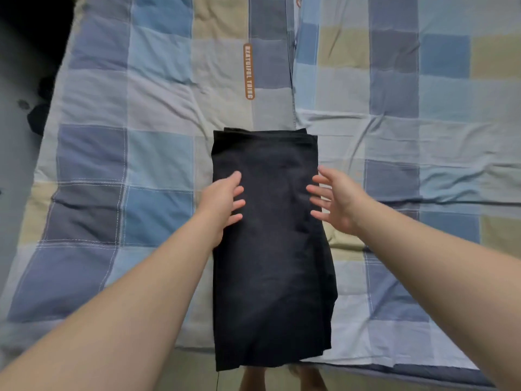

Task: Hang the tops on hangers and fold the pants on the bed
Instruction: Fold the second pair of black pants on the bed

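Checked quilt [158,162]; folded pants [267,249] overhang bed [423,372] edge; left fingers [238,204], right fingers [315,190] spread, empty.

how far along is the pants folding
The black pants lie folded into a long strip on the bed cover. The left hand and right hand are open at its sides, gripping nothing. Probably left: folding it shorter, since its near end overhangs the bed edge. No tops or hangers show.

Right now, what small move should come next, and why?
Probably grip the pants with the left hand and right hand and fold them in half: they form a long strip, its near end overhangs the bed, and both hands are open.
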The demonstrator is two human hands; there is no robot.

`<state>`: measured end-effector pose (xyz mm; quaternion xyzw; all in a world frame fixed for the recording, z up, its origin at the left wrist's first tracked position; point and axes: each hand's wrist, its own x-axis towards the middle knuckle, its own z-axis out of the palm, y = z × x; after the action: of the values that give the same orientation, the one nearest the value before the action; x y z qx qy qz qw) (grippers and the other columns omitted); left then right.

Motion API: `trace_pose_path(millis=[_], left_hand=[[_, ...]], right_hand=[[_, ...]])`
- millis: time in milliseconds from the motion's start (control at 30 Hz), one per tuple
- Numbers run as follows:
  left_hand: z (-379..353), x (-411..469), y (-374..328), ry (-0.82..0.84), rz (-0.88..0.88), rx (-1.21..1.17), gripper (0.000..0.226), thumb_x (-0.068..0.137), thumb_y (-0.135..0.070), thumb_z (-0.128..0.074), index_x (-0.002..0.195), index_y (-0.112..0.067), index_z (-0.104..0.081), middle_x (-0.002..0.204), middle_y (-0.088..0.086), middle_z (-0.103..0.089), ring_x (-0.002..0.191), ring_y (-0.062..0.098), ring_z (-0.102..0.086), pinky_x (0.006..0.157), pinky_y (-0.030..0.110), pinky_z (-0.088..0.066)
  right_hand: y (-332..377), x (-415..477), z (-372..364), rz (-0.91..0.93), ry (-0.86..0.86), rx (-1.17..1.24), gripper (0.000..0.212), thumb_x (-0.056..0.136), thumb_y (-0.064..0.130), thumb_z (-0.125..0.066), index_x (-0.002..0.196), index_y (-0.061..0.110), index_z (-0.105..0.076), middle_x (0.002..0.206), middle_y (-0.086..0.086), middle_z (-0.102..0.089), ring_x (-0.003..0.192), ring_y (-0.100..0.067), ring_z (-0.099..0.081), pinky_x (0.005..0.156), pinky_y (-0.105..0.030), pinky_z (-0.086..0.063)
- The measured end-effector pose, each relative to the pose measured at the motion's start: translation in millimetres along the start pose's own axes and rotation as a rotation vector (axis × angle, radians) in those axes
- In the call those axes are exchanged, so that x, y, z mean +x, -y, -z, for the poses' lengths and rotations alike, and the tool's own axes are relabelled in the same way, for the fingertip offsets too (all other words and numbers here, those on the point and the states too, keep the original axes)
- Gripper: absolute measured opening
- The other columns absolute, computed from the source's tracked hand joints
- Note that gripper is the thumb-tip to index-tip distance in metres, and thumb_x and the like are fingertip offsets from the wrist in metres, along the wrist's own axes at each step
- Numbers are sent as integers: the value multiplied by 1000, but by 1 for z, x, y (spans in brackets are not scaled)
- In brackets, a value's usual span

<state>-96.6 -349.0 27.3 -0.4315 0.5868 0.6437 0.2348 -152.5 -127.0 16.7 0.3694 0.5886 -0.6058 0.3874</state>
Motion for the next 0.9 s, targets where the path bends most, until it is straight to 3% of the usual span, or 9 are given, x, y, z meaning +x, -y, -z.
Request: trace_pose_path(millis=[100, 200, 267, 367, 467, 533, 633, 800, 900], left_hand=[[-1, -7, 52, -82, -166, 231, 37, 95, -46, -62, 127, -28, -64, 118, -14, -65, 110, 7, -61, 94, 31, -52], [4, -25, 100, -100, -306, 468, 40, 93, -44, -65, 132, -33, -60, 134, -17, -57, 128, 6, -50, 101, 23, -40], [7, -38, 129, -157, -372, 724, 44, 91, -47, -64, 134, -40, -55, 151, -15, -43, 141, 10, -33, 113, 34, -33], [8, -60, 166, -237, -374, 957, 66, 88, -54, -64, 146, -47, -35, 166, -13, -13, 149, 17, -15, 120, 46, -22], [10, -77, 202, -320, -271, 909, 92, 85, -54, -69, 156, -41, -12, 167, -8, -6, 149, 24, -18, 119, 46, -23], [10, -86, 220, -392, -250, 835, 98, 84, -52, -71, 158, -33, -11, 164, -1, -20, 146, 25, -26, 117, 43, -25], [8, -89, 228, -457, -167, 672, 100, 81, -51, -76, 156, -26, -15, 157, 3, -33, 139, 26, -39, 110, 43, -36], [19, -83, 217, -378, 23, 499, 79, 79, -57, -74, 139, -21, -37, 134, -3, -59, 117, 25, -60, 90, 33, -44], [30, -88, 210, -253, 100, 412, 66, 81, -54, -75, 132, -18, -55, 123, -5, -66, 106, 18, -62, 85, 28, -45]], right_hand=[[-44, 3, 14, 4, -61, -82, 44, 97, 46, -56, 135, 24, -56, 131, 2, -63, 127, -20, -53, 108, -46, -42], [-85, -3, 27, 14, -116, -133, 30, 97, 41, -59, 123, 27, -60, 123, 7, -65, 119, -14, -58, 98, -40, -48], [-114, -11, 35, 20, -150, -176, 30, 96, 39, -60, 123, 27, -60, 122, 8, -64, 109, -10, -61, 83, -32, -48], [-159, -16, 45, 17, -183, -220, 50, 94, 35, -63, 141, 25, -49, 134, 4, -58, 118, -19, -58, 96, -38, -48], [-196, -22, 50, -9, -140, -228, 64, 92, 30, -69, 146, 25, -36, 134, 5, -54, 117, -20, -57, 92, -34, -46], [-215, -30, 51, -74, -105, -237, 67, 89, 32, -74, 143, 28, -34, 127, 8, -53, 110, -16, -56, 80, -27, -43], [-240, -41, 53, -178, -36, -253, 51, 86, 37, -76, 127, 28, -47, 112, 17, -59, 93, -3, -58, 63, -21, -39], [-242, -52, 68, -167, 2, -255, 35, 77, 36, -84, 105, 30, -64, 106, 13, -73, 92, -7, -69, 67, -23, -52], [-229, -60, 76, -243, 80, -333, 49, 71, 37, -88, 112, 19, -67, 104, 4, -77, 97, -18, -72, 81, -33, -57]])
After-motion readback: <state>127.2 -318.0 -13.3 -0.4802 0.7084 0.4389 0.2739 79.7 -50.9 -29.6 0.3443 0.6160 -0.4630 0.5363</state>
